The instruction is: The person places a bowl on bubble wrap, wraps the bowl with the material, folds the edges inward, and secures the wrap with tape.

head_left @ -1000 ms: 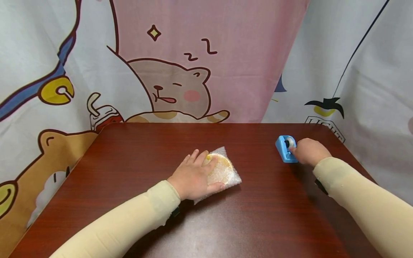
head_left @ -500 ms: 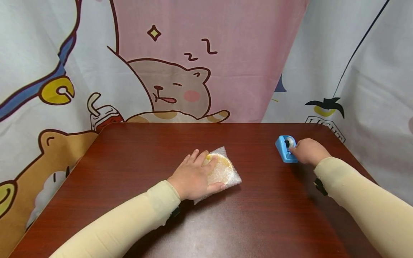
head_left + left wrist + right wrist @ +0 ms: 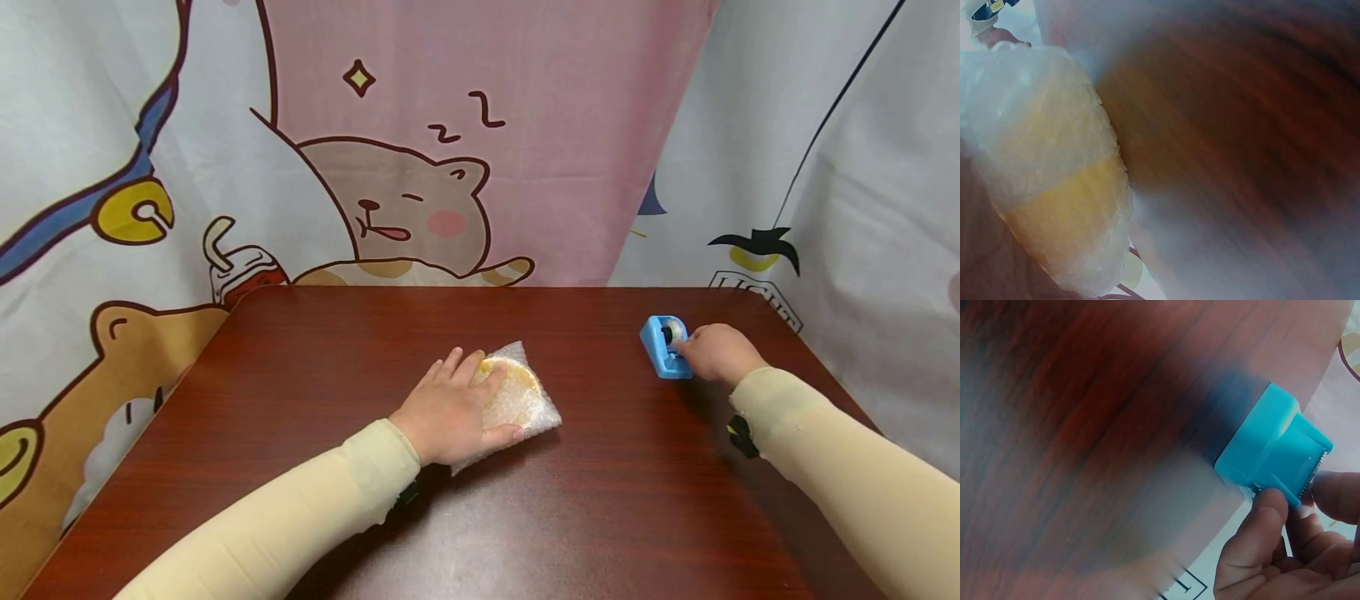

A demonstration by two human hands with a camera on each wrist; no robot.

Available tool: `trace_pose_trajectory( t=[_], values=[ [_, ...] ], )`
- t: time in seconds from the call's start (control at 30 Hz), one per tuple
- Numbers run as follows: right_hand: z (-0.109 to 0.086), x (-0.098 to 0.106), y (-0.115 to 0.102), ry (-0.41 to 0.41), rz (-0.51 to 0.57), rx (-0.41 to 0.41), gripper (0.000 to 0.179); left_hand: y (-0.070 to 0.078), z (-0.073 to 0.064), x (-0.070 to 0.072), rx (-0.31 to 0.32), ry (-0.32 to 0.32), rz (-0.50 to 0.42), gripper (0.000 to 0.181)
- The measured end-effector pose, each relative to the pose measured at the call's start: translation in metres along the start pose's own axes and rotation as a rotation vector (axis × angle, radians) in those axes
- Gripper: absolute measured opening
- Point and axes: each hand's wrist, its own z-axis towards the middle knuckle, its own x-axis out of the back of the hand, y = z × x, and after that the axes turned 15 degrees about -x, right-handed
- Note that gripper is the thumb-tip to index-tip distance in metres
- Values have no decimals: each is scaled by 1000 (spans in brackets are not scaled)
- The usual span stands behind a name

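Observation:
A package in bubble wrap (image 3: 516, 393), round and yellow-edged inside, lies mid-table. My left hand (image 3: 448, 410) rests on it with fingers spread and straight, covering its left part. In the left wrist view the wrapped package (image 3: 1066, 175) shows a yellow band through the bubbles. Farther right, a blue tape dispenser (image 3: 662, 354) with a roll of clear tape stands on the table. My right hand (image 3: 720, 353) is at its near right side. In the right wrist view, curled fingers (image 3: 1266, 519) hold the dispenser (image 3: 1269, 437) beside its serrated cutter. Whether they pinch a tape end is unclear.
The dark reddish-brown wooden table (image 3: 360, 333) reaches back to a printed cloth (image 3: 570, 150) with cartoon animals. Its right edge passes just beyond the right forearm. A dark device (image 3: 742, 437) is strapped at the right wrist.
The right wrist has turned slightly, showing more of the dark wrist device. The left hand, the wrapped package and the dispenser have stayed in place.

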Motion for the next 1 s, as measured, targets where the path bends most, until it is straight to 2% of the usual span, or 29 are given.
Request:
trace_pose_trajectory(
  t=[0.33, 0.6, 0.77, 1.0],
  values=[
    [0, -8, 0, 9, 99, -40, 45, 1, 0, 1, 9, -13, -4, 89],
    [-3, -8, 1, -10, 169, -70, 49, 2, 0, 1, 11, -19, 2, 89],
    [-4, -8, 2, -33, 204, -74, 56, 2, 1, 1, 12, -19, -2, 90],
    [-1, -12, 0, -116, 361, -113, 58, 1, 1, 0, 9, -14, 3, 89]
  ],
)
